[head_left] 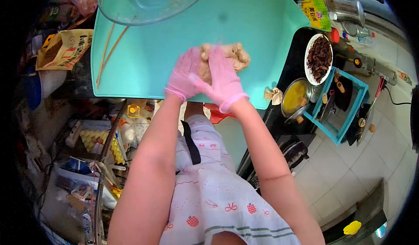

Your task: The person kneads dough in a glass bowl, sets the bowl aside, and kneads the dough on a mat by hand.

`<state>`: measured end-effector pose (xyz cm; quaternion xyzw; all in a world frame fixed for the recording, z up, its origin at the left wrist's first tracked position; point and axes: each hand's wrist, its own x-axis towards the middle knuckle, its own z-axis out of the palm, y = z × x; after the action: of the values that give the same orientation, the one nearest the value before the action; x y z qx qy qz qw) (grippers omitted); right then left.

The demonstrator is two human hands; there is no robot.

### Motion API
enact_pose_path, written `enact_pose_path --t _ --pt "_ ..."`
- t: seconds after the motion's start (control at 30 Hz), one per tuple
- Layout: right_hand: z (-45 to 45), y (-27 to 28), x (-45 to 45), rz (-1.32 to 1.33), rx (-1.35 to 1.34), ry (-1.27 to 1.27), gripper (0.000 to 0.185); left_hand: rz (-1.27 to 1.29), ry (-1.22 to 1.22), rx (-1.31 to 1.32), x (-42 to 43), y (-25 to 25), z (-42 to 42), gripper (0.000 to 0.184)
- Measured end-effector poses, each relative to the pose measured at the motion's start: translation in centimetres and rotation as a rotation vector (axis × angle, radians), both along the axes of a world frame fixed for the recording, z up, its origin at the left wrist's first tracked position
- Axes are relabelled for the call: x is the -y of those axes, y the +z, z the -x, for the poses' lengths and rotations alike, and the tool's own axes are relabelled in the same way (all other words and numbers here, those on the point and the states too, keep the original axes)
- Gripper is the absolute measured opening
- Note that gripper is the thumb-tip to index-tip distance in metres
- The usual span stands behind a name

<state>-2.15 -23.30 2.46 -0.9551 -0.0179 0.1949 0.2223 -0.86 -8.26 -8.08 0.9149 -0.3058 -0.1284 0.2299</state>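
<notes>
A lump of beige dough (239, 58) lies on the turquoise mat (144, 66), its surface uneven and folded. My right hand (223, 80), in a pink glove, presses flat on the dough with the fingers stretched forward. Beside it, my left hand (187, 74) wears a matching glove and lies at the dough's left edge, fingers extended and slightly blurred. The two hands meet near the thumbs. Part of the dough is hidden under them.
A clear glass bowl (152, 21) stands at the mat's far left, near a pair of chopsticks (107, 55). To the right are a plate of dark food pieces (319, 58), a bowl of yellow liquid (296, 95) and a blue basket (338, 131). A paper bag (65, 48) sits left.
</notes>
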Motion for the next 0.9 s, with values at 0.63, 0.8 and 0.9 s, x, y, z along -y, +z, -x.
enact_pose_path --t 0.63,0.8,0.9 --pt "1.0 0.4 -0.2 0.086 0.153 0.115 0.082 0.046 0.034 0.084 -0.1 0.8 -0.1 0.102" --pt "4.8 0.8 1.3 -0.19 0.317 -0.313 0.078 0.301 0.029 0.012 -1.8 3.6 -0.2 0.092" --pt "5.8 -1.7 4.4 -0.42 0.251 -0.992 0.06 0.405 0.037 0.136 -1.2 5.2 -2.4 0.081"
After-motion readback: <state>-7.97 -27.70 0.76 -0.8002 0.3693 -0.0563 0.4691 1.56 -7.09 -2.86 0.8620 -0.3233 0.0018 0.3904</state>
